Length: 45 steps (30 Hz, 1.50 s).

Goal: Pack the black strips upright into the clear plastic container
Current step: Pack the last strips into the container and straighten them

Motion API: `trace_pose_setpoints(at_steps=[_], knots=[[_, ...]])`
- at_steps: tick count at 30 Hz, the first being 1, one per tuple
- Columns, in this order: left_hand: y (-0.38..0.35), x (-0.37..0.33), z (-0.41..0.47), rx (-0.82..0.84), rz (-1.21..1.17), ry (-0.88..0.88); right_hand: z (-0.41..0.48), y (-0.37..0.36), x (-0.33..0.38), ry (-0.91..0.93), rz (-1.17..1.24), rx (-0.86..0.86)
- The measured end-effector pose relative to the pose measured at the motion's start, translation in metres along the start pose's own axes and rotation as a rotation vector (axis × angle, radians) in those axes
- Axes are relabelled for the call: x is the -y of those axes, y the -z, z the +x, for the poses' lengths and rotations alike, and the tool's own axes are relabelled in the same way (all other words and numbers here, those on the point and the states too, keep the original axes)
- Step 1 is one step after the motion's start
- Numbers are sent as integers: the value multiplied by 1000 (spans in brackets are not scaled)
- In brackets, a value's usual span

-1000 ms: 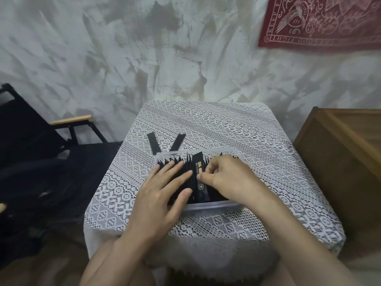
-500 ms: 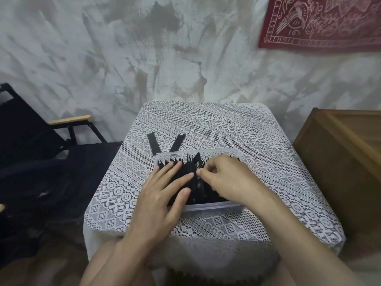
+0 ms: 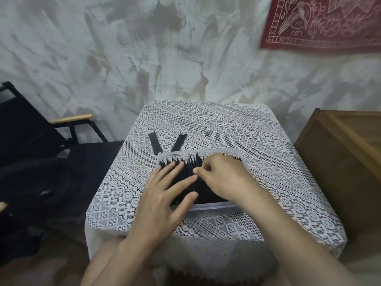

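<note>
White lace tablecloth (image 3: pixel 206 124) covers a small table set against a plastered wall. The clear plastic container (image 3: pixel 214 205) sits on the near half, its near wall close to the front edge. The black strips (image 3: pixel 186 170) stand packed upright inside, pointed tops above the far rim.

The left hand (image 3: pixel 162 201) has its fingers straight and spread, laid flat on the strips, with the thumb at the near rim. The right hand (image 3: pixel 224 178) is curled, thumb and forefinger pinching strip tops mid-container.

Two loose strips (image 3: pixel 155 143) lie flat in a V just past the far-left corner. Cloth runs on beyond to the far edge. A wooden crate (image 3: pixel 340 162) stands near the right edge and a black folding chair (image 3: pixel 72 120) is off to the left.
</note>
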<state>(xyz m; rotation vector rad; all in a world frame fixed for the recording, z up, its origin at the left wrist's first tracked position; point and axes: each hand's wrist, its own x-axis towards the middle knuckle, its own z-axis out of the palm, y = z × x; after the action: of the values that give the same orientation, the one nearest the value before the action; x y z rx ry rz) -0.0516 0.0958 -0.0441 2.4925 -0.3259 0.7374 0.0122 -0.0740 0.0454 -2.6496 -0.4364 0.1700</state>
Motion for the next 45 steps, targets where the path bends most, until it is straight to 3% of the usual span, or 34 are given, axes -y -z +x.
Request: trace_pose_setpoints(at_steps=[21, 27, 31, 39, 45], knots=[[1, -1, 0, -21, -42, 11, 1, 3, -15, 21, 110, -50], [8, -7, 5, -41, -90, 62, 1, 4, -37, 101, 37, -276], [12, -8, 11, 93, 48, 19, 0, -1, -55, 183, -55, -472], [10, -6, 11, 157, 142, 32, -4, -7, -65, 206, -170, -355], [7, -5, 9, 122, 96, 42, 39, 25, -43, 233, -57, -229]])
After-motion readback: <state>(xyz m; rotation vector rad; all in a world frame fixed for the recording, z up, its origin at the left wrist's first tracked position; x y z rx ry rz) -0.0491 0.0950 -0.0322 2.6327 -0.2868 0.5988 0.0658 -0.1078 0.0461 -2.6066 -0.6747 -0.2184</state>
